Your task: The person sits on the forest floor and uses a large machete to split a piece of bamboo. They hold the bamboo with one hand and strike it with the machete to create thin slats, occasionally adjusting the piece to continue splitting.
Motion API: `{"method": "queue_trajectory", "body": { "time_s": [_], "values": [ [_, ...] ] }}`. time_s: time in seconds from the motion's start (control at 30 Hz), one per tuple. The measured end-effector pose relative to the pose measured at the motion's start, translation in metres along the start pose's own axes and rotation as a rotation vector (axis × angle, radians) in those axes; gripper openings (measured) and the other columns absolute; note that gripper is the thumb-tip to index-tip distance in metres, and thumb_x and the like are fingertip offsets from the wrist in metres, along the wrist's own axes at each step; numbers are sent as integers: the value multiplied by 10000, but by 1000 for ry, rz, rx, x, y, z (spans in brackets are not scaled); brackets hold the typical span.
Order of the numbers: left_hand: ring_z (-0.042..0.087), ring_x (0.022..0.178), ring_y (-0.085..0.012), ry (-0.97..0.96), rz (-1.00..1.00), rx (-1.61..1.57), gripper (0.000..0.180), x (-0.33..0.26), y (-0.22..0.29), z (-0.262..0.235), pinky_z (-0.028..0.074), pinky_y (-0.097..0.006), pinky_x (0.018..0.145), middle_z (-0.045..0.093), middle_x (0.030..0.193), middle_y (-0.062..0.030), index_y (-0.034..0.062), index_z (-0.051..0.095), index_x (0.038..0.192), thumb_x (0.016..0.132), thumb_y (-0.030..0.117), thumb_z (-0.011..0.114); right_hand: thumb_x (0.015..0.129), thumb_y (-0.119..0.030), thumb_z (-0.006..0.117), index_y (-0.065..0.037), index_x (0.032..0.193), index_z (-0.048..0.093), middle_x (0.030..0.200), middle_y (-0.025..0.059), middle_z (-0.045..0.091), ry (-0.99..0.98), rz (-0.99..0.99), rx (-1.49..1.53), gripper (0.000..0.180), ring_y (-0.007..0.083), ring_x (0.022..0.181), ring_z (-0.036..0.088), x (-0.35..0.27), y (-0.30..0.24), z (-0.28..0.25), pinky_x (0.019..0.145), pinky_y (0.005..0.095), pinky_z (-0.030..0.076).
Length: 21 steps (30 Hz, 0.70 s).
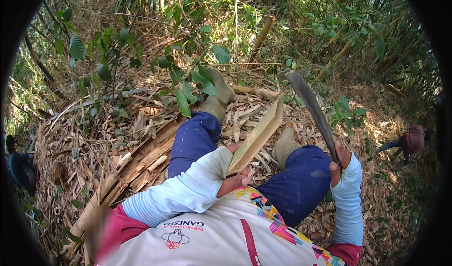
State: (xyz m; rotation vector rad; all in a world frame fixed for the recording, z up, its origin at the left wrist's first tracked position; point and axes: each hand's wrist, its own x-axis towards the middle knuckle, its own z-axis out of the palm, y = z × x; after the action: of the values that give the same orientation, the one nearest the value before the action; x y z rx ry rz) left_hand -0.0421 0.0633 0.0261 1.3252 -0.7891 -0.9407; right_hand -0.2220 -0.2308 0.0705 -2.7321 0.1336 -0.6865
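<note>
My left hand [234, 177] grips the lower end of a split bamboo piece [258, 136], pale and hollowed along its length, which slants up and to the right. My right hand [341, 163] is closed around the handle of a machete [313, 107]. Its dark, slightly curved blade points up and to the left, apart from the bamboo. Pale blue sleeves cover both forearms, and the right hand's grip hides most of the machete handle.
Split wood or bamboo lengths [146, 165] lie left of my legs. Dry leaves [127, 129] cover the ground, with a leafy sapling [183, 94] ahead. A cut bamboo stump [262, 37] stands farther off. One person [412, 141] is at far right, another [22, 169] at far left.
</note>
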Motion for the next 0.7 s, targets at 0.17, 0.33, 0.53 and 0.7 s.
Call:
{"method": "queue_trajectory", "body": {
  "time_s": [0.17,0.33,0.53,0.7],
  "values": [
    [561,861,-116,80,196,125,524,4,-6,0,459,-255,812,584,926,-45,-21,427,1317,877,103,685,755,-241,746,-106,1241,579,724,101,556,-276,-221,-85,531,272,592,529,0,-26,0,535,389,405],
    [626,916,-141,154,-59,-277,477,6,-16,3,507,-279,814,632,1000,-88,-8,470,1273,861,72,697,633,-171,792,-247,1258,567,642,48,533,-334,-344,-99,668,229,464,476,-3,-33,7,436,367,356],
    [618,963,-133,101,107,117,484,-2,0,5,505,-271,831,632,1033,-72,16,474,1288,859,49,696,617,-151,796,-232,1254,567,646,55,528,-310,-329,-113,682,235,473,480,-2,-29,6,439,369,357],
    [565,925,-109,62,76,33,481,1,6,7,476,-254,813,594,1010,-33,40,448,1301,870,17,659,603,-113,792,-198,1236,577,674,77,538,-241,-253,-148,674,259,515,501,2,-28,-2,469,382,379]
  ]
}}
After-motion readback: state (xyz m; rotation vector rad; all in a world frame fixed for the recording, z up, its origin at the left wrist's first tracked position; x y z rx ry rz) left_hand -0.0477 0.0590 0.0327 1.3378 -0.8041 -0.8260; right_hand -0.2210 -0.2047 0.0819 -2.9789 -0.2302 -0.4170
